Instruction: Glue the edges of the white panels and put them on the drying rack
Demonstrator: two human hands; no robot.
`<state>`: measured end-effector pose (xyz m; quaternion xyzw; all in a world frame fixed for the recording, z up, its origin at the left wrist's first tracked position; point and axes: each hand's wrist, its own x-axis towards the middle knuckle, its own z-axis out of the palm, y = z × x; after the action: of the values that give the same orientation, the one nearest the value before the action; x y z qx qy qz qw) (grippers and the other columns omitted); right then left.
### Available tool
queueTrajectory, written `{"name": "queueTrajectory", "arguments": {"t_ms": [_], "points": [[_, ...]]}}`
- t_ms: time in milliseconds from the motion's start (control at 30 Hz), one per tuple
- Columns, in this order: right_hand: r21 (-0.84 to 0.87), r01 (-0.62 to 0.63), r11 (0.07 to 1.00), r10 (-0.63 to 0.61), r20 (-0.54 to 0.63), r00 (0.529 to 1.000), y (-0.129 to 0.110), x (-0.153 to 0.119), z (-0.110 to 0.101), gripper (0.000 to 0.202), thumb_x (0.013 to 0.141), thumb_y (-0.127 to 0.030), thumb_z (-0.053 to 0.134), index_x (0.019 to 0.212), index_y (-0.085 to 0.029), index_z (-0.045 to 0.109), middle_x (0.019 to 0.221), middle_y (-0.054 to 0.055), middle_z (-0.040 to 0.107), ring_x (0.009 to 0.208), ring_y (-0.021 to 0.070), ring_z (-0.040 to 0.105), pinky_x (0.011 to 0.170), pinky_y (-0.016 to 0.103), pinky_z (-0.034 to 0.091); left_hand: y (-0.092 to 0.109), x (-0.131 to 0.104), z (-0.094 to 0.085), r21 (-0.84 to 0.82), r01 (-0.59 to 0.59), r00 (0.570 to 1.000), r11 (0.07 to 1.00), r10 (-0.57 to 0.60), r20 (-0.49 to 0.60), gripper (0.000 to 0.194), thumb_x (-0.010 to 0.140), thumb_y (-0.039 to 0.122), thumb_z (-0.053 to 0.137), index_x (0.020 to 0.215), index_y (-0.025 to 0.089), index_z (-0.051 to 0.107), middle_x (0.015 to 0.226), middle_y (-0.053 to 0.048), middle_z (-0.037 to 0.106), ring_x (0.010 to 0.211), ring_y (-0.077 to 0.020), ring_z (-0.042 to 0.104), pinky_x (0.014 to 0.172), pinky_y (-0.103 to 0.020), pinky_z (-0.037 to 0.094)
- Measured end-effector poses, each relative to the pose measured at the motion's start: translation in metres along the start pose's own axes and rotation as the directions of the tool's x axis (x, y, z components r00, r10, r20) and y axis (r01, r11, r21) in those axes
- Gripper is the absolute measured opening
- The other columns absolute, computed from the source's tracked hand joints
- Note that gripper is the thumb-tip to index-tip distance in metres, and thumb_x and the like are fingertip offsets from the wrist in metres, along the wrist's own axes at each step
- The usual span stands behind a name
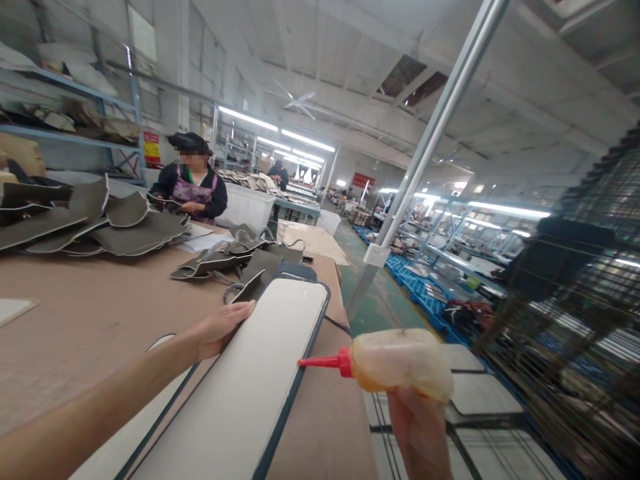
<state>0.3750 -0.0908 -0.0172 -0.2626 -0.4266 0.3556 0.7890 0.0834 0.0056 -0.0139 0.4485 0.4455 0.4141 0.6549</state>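
A long cream panel with a dark blue edge (250,360) lies lengthwise over the brown tabletop. My left hand (225,327) grips its left edge, thumb on top and fingers partly hidden beneath. In my right hand (420,413) is a translucent squeeze bottle (400,363) with amber liquid inside, held tipped sideways. Its red nozzle (325,361) points left, and the tip is at the panel's right edge. Another pale panel (150,413) shows under my left forearm.
Grey-brown pieces with white edges (90,220) are heaped on the table (110,287) at the left. A person (193,180) stands behind them. More dark pieces (215,260) lie beyond the panel. A metal post (425,147) rises at the right, near pale boards (485,393).
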Motion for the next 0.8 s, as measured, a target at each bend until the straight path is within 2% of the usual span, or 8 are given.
{"name": "queueTrajectory", "arguments": {"t_ms": [267, 467, 533, 667, 800], "points": [[-0.043, -0.040, 0.998, 0.045, 0.113, 0.993, 0.006, -0.006, 0.008, 0.029, 0.072, -0.027, 0.074, 0.100, -0.035, 0.070, 0.089, 0.001, 0.076, 0.083, 0.0256, 0.072, 0.079, 0.041, 0.059, -0.001, 0.002, -0.021, -0.116, 0.048, 0.998, 0.992, -0.051, -0.023, 0.020, 0.079, 0.034, 0.072, 0.083, 0.018, 0.062, 0.063, 0.001, 0.072, 0.057, -0.0151, 0.065, 0.056, -0.024, 0.054], [-0.074, -0.087, 0.993, 0.104, 0.258, 0.961, 0.018, -0.006, -0.002, 0.030, 0.076, -0.030, 0.071, 0.106, -0.027, 0.070, 0.088, 0.008, 0.075, 0.087, 0.0292, 0.071, 0.078, 0.047, 0.059, 0.005, 0.000, -0.025, -0.134, 0.059, 0.997, 0.989, -0.065, -0.041, 0.013, 0.084, 0.029, 0.066, 0.081, 0.017, 0.063, 0.060, 0.001, 0.071, 0.055, -0.0145, 0.064, 0.055, -0.023, 0.054], [-0.071, -0.097, 0.993, 0.112, 0.255, 0.960, 0.018, -0.008, 0.003, 0.031, 0.075, -0.031, 0.072, 0.106, -0.026, 0.070, 0.085, 0.008, 0.075, 0.080, 0.0266, 0.072, 0.075, 0.044, 0.061, 0.006, 0.000, -0.028, -0.133, 0.061, 0.997, 0.989, -0.068, -0.044, 0.015, 0.086, 0.029, 0.064, 0.079, 0.016, 0.063, 0.059, 0.000, 0.071, 0.055, -0.0147, 0.064, 0.054, -0.023, 0.053], [-0.035, -0.103, 0.994, 0.108, 0.180, 0.978, 0.018, -0.015, 0.016, 0.036, 0.069, -0.034, 0.078, 0.103, -0.026, 0.071, 0.082, 0.007, 0.076, 0.074, 0.0239, 0.072, 0.072, 0.039, 0.061, 0.005, 0.004, -0.036, -0.129, 0.064, 0.996, 0.990, -0.071, -0.051, 0.019, 0.089, 0.033, 0.059, 0.081, 0.015, 0.063, 0.057, 0.001, 0.070, 0.056, -0.0149, 0.065, 0.053, -0.022, 0.052], [-0.063, -0.222, 0.973, 0.230, 0.169, 0.959, 0.025, -0.024, 0.015, 0.036, 0.070, -0.035, 0.076, 0.104, -0.024, 0.071, 0.081, 0.008, 0.076, 0.077, 0.0264, 0.072, 0.077, 0.043, 0.060, 0.003, 0.013, -0.044, -0.124, 0.083, 0.994, 0.989, -0.091, -0.058, 0.020, 0.089, 0.033, 0.059, 0.084, 0.014, 0.063, 0.058, -0.001, 0.071, 0.054, -0.0157, 0.065, 0.053, -0.024, 0.054]]}}
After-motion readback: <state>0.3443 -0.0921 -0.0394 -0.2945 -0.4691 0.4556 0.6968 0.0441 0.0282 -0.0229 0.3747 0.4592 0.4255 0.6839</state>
